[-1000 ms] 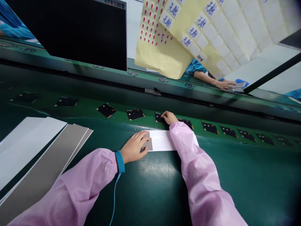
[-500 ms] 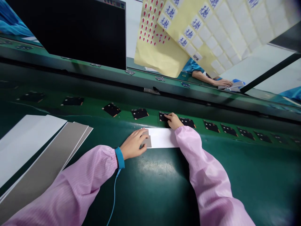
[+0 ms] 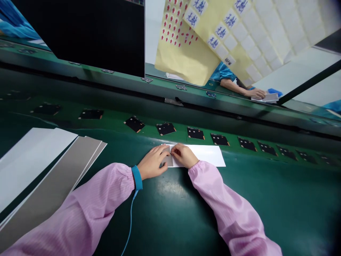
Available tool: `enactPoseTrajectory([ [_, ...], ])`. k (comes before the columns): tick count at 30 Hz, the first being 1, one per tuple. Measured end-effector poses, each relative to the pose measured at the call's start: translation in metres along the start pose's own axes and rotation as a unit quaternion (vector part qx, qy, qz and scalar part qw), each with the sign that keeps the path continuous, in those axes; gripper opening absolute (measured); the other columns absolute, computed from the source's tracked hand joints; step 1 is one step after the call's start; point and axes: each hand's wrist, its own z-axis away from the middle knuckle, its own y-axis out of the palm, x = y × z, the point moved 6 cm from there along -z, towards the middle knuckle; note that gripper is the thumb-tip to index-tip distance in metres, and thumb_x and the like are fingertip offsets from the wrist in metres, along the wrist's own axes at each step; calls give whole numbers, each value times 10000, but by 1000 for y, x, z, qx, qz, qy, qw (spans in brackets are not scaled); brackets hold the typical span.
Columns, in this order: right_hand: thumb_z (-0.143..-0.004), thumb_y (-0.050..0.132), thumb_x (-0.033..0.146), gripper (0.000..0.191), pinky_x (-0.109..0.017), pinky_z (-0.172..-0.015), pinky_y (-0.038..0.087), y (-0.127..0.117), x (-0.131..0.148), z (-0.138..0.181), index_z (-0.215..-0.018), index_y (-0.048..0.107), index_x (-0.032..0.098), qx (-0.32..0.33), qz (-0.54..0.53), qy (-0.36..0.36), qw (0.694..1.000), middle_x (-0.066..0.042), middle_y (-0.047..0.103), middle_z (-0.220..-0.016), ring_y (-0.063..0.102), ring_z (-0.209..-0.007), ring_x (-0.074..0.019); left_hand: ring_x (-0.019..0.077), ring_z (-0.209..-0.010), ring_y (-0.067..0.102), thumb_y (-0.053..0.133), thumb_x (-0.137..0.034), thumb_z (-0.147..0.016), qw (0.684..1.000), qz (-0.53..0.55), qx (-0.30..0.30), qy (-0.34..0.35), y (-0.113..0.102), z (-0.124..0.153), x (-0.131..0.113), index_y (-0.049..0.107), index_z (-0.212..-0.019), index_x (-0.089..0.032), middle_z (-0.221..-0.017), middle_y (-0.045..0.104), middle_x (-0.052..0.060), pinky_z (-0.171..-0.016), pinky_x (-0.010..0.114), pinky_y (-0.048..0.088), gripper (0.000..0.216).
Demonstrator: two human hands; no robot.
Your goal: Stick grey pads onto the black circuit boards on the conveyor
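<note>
A white backing strip (image 3: 205,155) lies on the dark green mat in front of me, with a small grey pad (image 3: 168,160) at its left end. My left hand (image 3: 153,161) rests on the strip's left end, fingers pressed flat over the grey pad. My right hand (image 3: 182,155) sits right beside it, fingertips pinched at the pad's top right corner. A row of small black circuit pieces (image 3: 195,133) lies on the green conveyor belt (image 3: 106,122) just beyond the strip. A blue wrist strap (image 3: 136,177) with a cord is on my left wrist.
Large white and grey sheets (image 3: 48,167) are stacked at the left. A black panel (image 3: 87,32) stands behind the belt. Yellow label sheets (image 3: 213,32) hang above. Another person's hand (image 3: 257,93) works across the line at the far right.
My right hand has left the black piece on the belt and come back to the grey pad beside my left hand. The black pieces have shifted along the belt.
</note>
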Motion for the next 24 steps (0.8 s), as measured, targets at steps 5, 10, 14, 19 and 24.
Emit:
enactPoseTrajectory([
  [5,-786,523,78,115,-263,-649,394,1,6,3,-712,535,166,0,25,-15,1000,-25,520,-710,488,-670,-143,252,-1290,344,522,-176,-773,1000,10,-2,-1,-1,0,0,507,-1083,-184,-1338,429,96,-1083,421,309,310],
  [10,-844,456,123,121,-261,-663,405,-18,-1,-12,-760,529,171,-14,-12,-61,998,-37,540,-754,502,-681,-140,261,-1293,339,514,-175,-771,1000,4,1,2,0,0,1,506,-1092,-185,-1350,419,100,-1076,434,312,321],
  [14,-830,477,137,106,-258,-668,404,-43,-29,-62,-756,544,170,-34,-7,-66,997,-31,544,-768,493,-659,-129,254,-1296,333,518,-165,-765,1000,-4,5,4,0,0,1,506,-1089,-174,-1350,420,103,-1082,417,307,325],
  [19,-776,508,85,115,-252,-696,400,-36,-55,-114,-713,559,166,43,37,-48,997,-14,556,-748,502,-664,-120,254,-1283,353,522,-167,-764,1000,5,5,-1,-2,-1,0,507,-1084,-181,-1346,422,100,-1079,422,314,320],
  [24,-782,497,75,131,-234,-694,398,-30,-69,-119,-731,581,162,66,50,-7,997,-3,576,-716,511,-647,-109,257,-1285,350,511,-157,-765,1000,12,4,0,-3,-1,-1,505,-1081,-180,-1343,425,102,-1079,427,314,317],
])
